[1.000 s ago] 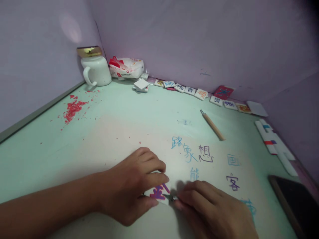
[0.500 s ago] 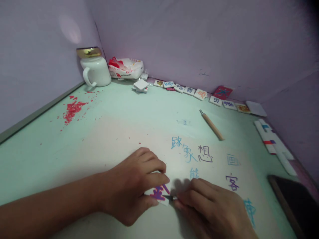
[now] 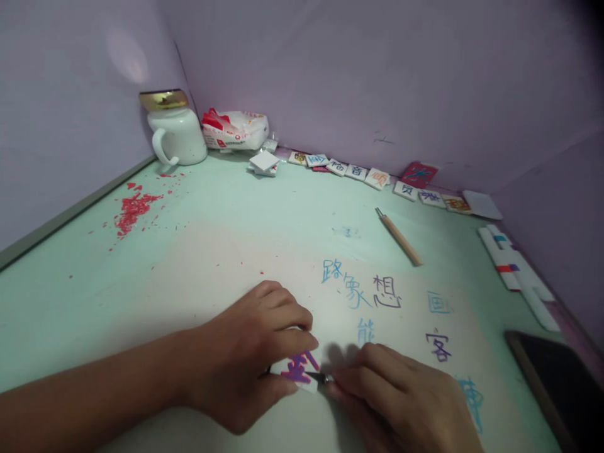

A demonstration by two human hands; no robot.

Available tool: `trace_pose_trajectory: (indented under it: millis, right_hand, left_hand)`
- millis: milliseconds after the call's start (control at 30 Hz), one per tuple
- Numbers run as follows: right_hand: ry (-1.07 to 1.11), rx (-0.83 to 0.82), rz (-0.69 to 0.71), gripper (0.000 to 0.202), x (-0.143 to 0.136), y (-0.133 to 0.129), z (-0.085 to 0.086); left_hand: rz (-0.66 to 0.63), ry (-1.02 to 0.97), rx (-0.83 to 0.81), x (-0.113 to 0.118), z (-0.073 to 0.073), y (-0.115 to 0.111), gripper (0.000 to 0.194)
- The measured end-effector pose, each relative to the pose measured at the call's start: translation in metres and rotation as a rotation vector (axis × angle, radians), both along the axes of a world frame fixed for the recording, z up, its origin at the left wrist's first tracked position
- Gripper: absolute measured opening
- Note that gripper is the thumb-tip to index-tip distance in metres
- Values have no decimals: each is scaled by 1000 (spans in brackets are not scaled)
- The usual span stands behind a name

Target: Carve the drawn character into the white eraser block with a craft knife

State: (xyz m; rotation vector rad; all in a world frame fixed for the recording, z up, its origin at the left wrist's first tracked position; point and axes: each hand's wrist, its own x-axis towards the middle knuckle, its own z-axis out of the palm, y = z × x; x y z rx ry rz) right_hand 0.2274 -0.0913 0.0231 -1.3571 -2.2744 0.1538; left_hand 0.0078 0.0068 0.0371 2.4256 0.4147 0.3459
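My left hand (image 3: pixel 264 352) pinches a small white tile (image 3: pixel 307 385) between thumb and fingers, down on the table. A purple character edged in red is on the tile's face, partly covered by my fingers. My right hand (image 3: pixel 396 396) is closed round a carving knife (image 3: pixel 323 379); its dark blade tip rests at the tile's right side, by the purple strokes. The knife's handle is hidden inside my fingers.
Wooden-handled gouge (image 3: pixel 400 238) lies beyond my hands. Red shavings (image 3: pixel 134 212) are scattered left, near a white mug (image 3: pixel 182 137) and a tissue pack (image 3: pixel 236 130). Several character tiles (image 3: pixel 356 171) line the wall. Markers (image 3: pixel 512 267) and a dark phone (image 3: pixel 557 384) are at right.
The view has shifted slightly. My left hand still holds the tile, and the knife tip stays at its right side with barely any movement.
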Motion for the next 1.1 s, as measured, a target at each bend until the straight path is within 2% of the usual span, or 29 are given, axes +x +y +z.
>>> trace_pose_trajectory:
  millis: [100, 267, 400, 500, 667, 767, 900, 1100]
  right_hand:
    - [-17, -35, 18, 29, -1, 2, 2]
    - [21, -102, 41, 26, 0, 6, 6]
    - [84, -246, 32, 24, 1, 5, 11]
    - [160, -370, -29, 21, -1, 3, 13]
    - [355, -554, -103, 16, 2, 2, 10]
    - [419, -610, -111, 17, 4, 3, 9]
    - [346, -513, -89, 16, 6, 3, 9]
    - [18, -147, -93, 16, 3, -4, 8]
  left_hand:
    - [-5, -8, 2, 0, 2, 1, 28]
    - [-8, -4, 11, 0, 0, 1, 28]
    - [-4, -23, 7, -1, -3, 1, 28]
    - [-19, -28, 3, -1, -4, 1, 26]
    - [-23, -9, -5, -1, -4, 1, 24]
    - [-25, -22, -5, -1, -4, 1, 23]
    - [-26, -22, 1, -2, -4, 1, 24]
    - [6, -34, 48, -2, -2, 0, 27]
